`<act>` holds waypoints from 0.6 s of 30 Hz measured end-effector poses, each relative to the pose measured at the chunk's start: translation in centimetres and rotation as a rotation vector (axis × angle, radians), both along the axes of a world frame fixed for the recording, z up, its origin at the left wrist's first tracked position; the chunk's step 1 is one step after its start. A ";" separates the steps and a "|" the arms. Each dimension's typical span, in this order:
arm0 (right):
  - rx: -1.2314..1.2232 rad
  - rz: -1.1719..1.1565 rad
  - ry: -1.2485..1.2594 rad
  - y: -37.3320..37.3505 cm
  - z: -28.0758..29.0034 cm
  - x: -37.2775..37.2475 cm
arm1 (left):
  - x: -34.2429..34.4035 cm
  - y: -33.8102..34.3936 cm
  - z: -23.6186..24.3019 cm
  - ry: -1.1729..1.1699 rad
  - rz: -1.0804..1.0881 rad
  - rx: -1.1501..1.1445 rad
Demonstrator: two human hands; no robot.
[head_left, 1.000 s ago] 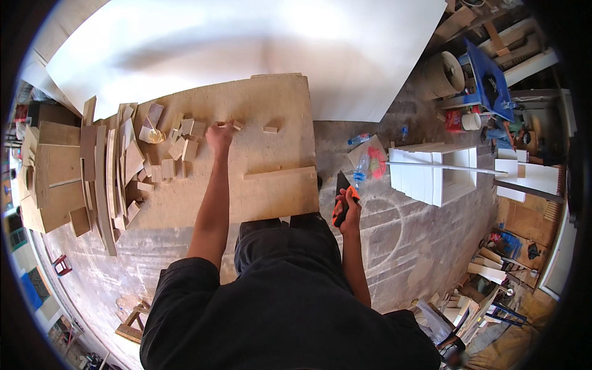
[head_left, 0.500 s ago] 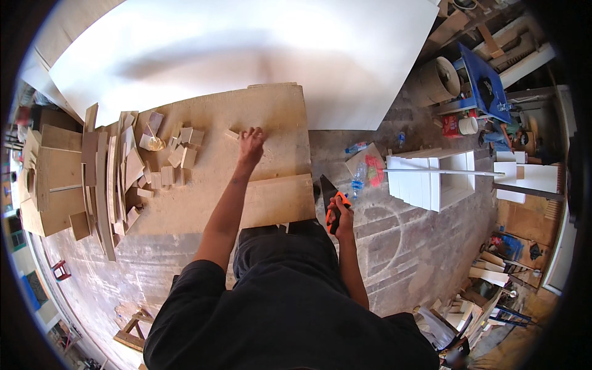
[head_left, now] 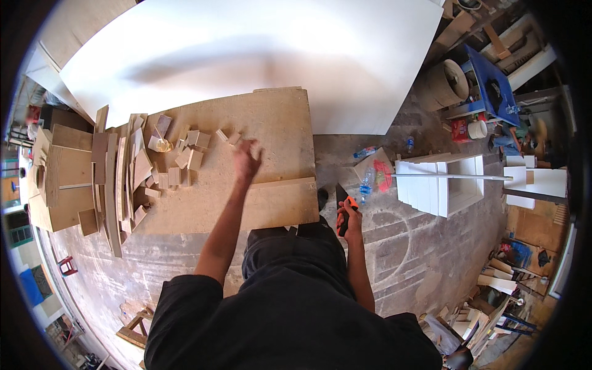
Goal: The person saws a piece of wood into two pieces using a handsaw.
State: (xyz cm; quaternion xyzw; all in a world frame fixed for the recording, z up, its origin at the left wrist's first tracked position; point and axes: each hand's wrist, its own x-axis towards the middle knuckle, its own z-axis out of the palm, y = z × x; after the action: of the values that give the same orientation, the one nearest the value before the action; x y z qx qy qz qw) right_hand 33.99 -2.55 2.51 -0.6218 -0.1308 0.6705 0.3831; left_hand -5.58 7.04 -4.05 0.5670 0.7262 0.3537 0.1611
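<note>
My left hand [head_left: 248,161] hovers over the plywood worktop [head_left: 277,148], fingers loosely curled and apart, with nothing seen in them. Just beyond its fingertips lie two small wood offcuts, the nearer one a pale block [head_left: 234,138]. Off the right edge of the worktop, my right hand [head_left: 353,227] is wrapped round the orange and black handle of a handsaw [head_left: 350,205]. The saw's dark blade points away from me and is seen nearly edge-on. Left of my left hand several cut wood blocks [head_left: 174,177] sit in a loose pile.
Long wood strips [head_left: 113,191] line the worktop's left edge. A large white panel [head_left: 246,49] spans the far side. On the floor to the right are plastic bottles [head_left: 365,185], a red bag [head_left: 383,175] and a white cabinet [head_left: 438,184]. A person [head_left: 515,139] sits at far right.
My left hand has drawn back toward me from the small offcuts, and two now show there instead of one. The saw in my right hand has turned more edge-on. The whole view has shifted slightly.
</note>
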 end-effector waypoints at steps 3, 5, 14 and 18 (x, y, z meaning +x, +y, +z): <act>-0.026 -0.001 -0.013 -0.4 -0.6 2.7 | 9.4 -3.8 2.2 0.116 -0.421 -0.087; -0.037 0.017 0.023 0.3 -0.8 2.9 | 10.9 -5.7 2.0 0.245 -0.479 -0.041; 0.042 0.306 -0.157 4.3 -4.8 1.3 | 13.3 -6.1 -0.4 0.083 -0.382 -0.124; 0.078 0.323 -0.214 6.6 -7.6 0.0 | 14.2 -4.8 0.6 0.104 -0.408 -0.166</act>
State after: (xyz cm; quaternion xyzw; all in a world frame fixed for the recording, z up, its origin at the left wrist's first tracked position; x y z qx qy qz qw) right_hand 33.97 4.01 -5.11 -0.6453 -0.2945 0.6476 0.2783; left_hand 8.62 2.27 -3.41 0.7044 0.6306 0.2231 0.2375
